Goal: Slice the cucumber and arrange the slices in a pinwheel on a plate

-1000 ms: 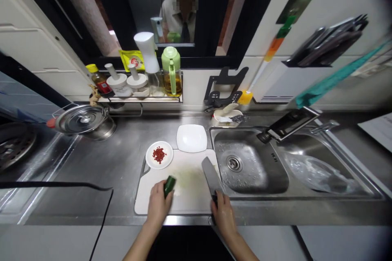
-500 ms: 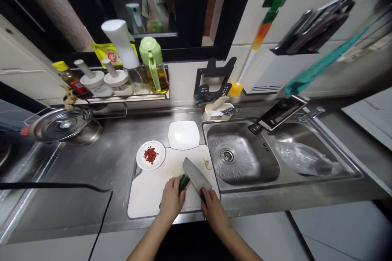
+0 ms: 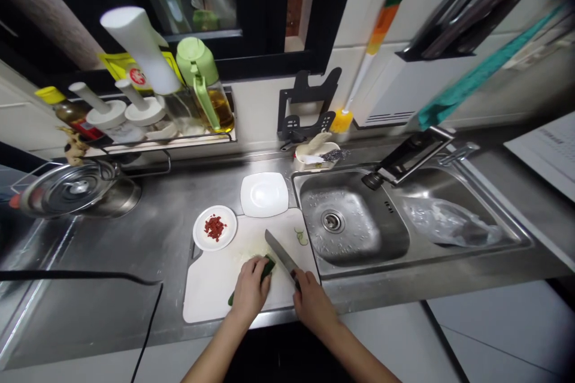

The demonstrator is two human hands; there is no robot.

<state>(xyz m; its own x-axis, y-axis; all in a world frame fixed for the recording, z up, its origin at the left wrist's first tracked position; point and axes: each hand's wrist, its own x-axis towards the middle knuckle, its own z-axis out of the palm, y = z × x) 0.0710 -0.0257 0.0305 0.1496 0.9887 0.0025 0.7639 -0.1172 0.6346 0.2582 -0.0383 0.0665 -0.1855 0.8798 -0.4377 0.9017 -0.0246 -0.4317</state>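
My left hand point(image 3: 251, 285) is closed over a cucumber point(image 3: 268, 266) lying on the white cutting board point(image 3: 209, 287); both its ends show past the fingers. My right hand point(image 3: 312, 299) grips the black handle of a kitchen knife point(image 3: 280, 251). The blade stands on edge at the cucumber's right end, its tip pointing away from me. Thin green peelings point(image 3: 300, 237) lie near the board's right edge. At the board's far left is a small round plate point(image 3: 197, 240) with chopped red bits point(image 3: 215, 227). Beyond the board sits a white squarish plate point(image 3: 264, 194).
Right of the board is a steel sink point(image 3: 354, 233) with a faucet point(image 3: 404, 158) and a plastic bag point(image 3: 449, 221). A lidded pot point(image 3: 108, 194) stands at left, below a rack with an oil bottle point(image 3: 204, 87). A black cable point(image 3: 81, 276) crosses the left side.
The cucumber came down onto the board, and the knife moved left from the board's right side to the cucumber's end. The blade has since turned more upright. The view has shifted right.
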